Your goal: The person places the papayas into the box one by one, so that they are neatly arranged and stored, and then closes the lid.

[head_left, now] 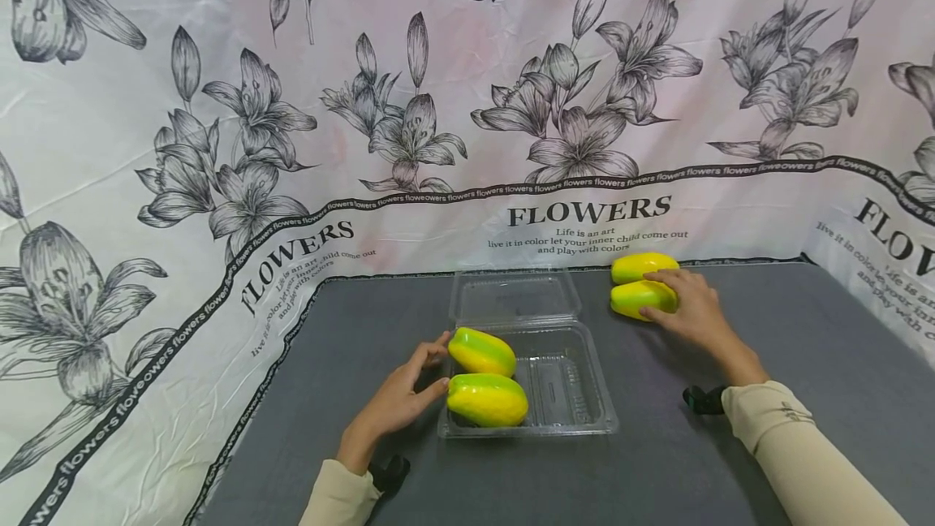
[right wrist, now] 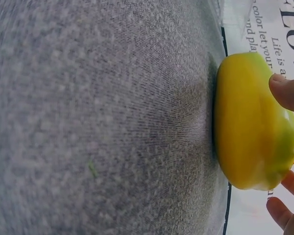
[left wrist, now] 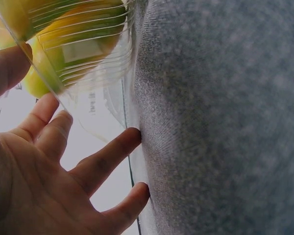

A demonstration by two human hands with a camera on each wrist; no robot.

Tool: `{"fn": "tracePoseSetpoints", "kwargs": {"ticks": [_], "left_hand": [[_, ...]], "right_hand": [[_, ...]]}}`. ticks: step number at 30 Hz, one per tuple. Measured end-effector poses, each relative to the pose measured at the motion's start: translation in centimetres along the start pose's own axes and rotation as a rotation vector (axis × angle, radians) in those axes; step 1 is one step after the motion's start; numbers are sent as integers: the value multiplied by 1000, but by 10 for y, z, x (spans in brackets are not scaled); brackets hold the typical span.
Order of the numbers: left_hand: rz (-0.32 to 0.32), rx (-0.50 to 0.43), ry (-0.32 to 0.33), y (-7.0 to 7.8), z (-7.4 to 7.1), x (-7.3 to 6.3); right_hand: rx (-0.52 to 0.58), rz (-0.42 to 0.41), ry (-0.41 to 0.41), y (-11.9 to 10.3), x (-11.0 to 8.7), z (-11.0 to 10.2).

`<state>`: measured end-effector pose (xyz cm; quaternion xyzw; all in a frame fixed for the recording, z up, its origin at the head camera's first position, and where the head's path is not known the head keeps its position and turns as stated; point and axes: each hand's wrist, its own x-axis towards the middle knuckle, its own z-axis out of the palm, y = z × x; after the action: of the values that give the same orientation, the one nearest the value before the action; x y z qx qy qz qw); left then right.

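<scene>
Right hand (head_left: pixel 697 311) wrapped round nearer fruit (head_left: pixel 634 299) near far edge of desk (head_left: pixel 657 461), second fruit (head_left: pixel 639 265) just behind. Left hand (head_left: pixel 394 400) spread apart at left edge of clear box (head_left: pixel 601 380). Best: full thumb-side grip, straight lift, clear box steadied lightly.

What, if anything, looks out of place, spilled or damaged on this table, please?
A tiny green fleck in the right wrist view looks odd against the grey tabletop, though it is too blurred to identify. Nothing appears spilled or damaged.
</scene>
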<state>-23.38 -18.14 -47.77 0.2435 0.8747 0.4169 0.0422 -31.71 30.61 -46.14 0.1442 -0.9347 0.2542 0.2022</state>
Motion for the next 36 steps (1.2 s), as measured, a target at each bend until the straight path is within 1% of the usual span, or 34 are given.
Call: {"fn": "tracePoseSetpoints", "kwargs": {"ticks": [6,13,20,27,32,36], "left_hand": [[-2,-6,5,-1,2,-1],[-11,-12,5,-2,3,-3],[-9,-6,4,-1,3,-3],[5,-2,-1,-4,3,-3],[9,1,1,-5,3,-3],[9,1,6,-5,2,-4]], "right_hand": [[8,-5,-17,-1,-2,2],[-17,12,-48,-3,-4,3],[-4,23,-43,-1,-5,4],[-3,37,-50,0,-6,3],[-36,21,-40,0,-8,5],[-36,14,-41,-1,-10,7]]}}
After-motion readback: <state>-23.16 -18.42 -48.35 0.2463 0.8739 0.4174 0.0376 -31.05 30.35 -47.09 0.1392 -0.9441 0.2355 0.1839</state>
